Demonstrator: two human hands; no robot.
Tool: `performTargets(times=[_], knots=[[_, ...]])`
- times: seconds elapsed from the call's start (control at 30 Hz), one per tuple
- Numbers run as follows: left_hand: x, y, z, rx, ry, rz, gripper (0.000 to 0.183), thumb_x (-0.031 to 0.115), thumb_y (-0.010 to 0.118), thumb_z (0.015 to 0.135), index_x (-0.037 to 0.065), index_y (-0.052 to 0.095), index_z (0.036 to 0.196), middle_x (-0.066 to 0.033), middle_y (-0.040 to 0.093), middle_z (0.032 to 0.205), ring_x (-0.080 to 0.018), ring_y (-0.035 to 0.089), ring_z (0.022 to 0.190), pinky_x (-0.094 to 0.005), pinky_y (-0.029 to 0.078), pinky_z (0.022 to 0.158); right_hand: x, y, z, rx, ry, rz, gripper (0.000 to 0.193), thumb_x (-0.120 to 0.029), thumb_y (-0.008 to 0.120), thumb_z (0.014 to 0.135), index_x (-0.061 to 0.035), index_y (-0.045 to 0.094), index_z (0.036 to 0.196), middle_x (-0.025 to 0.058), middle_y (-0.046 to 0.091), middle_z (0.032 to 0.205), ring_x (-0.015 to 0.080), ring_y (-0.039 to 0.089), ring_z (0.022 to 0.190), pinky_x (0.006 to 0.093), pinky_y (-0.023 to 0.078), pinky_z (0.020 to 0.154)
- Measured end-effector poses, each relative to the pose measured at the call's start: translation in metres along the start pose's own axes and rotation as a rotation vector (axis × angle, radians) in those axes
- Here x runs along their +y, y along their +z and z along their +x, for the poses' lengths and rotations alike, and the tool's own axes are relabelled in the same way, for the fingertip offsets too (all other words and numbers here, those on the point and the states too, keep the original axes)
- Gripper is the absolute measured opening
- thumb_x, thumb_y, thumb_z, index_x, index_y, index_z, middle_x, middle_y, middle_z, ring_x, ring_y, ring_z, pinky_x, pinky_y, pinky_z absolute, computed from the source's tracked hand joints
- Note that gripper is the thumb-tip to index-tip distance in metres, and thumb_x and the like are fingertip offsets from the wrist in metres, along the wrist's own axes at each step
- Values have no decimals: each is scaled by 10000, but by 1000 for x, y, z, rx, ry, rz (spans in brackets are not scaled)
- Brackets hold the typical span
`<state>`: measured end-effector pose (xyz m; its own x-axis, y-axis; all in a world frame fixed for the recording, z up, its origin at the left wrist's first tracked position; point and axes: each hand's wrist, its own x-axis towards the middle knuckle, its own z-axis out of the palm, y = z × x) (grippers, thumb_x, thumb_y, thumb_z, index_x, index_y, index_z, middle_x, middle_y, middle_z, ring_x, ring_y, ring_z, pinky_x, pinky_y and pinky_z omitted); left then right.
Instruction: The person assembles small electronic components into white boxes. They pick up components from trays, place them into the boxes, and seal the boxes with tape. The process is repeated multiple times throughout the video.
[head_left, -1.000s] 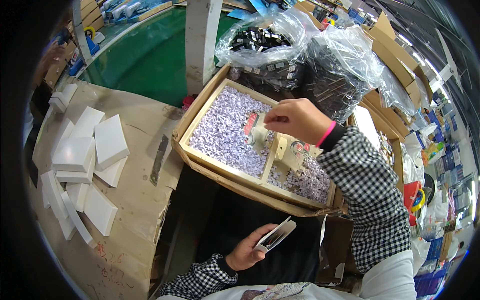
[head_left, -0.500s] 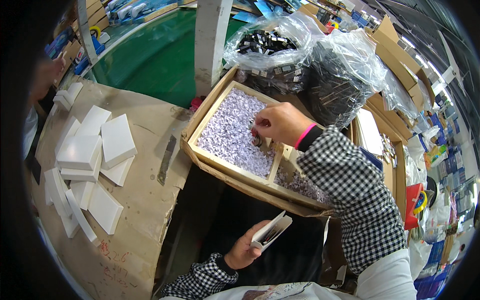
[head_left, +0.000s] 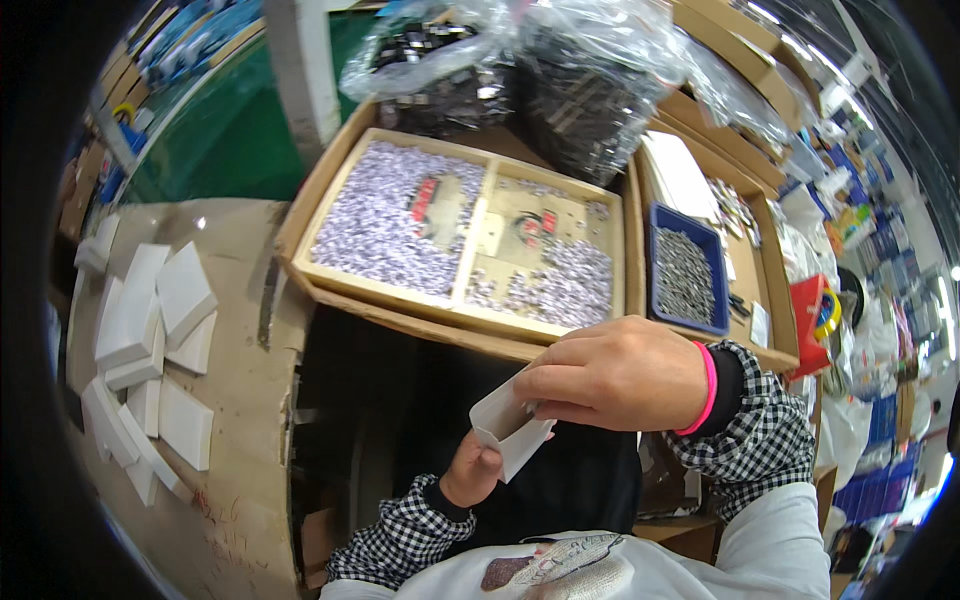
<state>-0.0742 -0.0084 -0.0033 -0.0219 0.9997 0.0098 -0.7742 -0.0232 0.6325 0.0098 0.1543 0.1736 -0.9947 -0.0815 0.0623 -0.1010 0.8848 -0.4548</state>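
A small white box (head_left: 515, 440) with its flap open is held low in front of my body by my left hand (head_left: 472, 472), the fingers wrapped around its lower side. My right hand (head_left: 625, 375) reaches over from the right, its thumb and fingers pinched at the box's mouth. Whatever is between those fingertips is hidden, and the inside of the box shows only in part. Beyond the hands lies a divided wooden tray (head_left: 476, 235), heaped on its left side with tiny pale purple-white pieces (head_left: 370, 220); fewer lie in its right side.
Several white boxes (head_left: 130, 320) are piled on a brown board-topped table (head_left: 245, 420) at left. Right of the tray stands a blue bin (head_left: 690, 324) of small grey parts. Clear bags (head_left: 580, 90) of dark parts sit behind, near a grey post (head_left: 303, 80).
My right hand has left the pieces in the tray and come down to the white box. The left hand still holds the box. The view has shifted, showing more of the tray's right side.
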Motion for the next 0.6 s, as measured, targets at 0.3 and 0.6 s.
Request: performTargets(times=[0.3,0.6], knots=[[-27,32,3,-10,-99,-32,1081,646,713,625,22,277,1393,-214,482,1280,-339,515,1162,-525,428,977,51,-37,-93,288,502,-380,104,-148,659,799,-96,663,890,64,667,841,256,644,746,335,519,661],[-31,41,-1,-1,-110,61,1081,686,661,657,61,224,1423,-201,443,1325,-330,508,1168,-526,438,960,100,-34,-130,134,723,-316,243,-248,692,761,-94,700,949,103,657,959,274,623,904,375,491,813]])
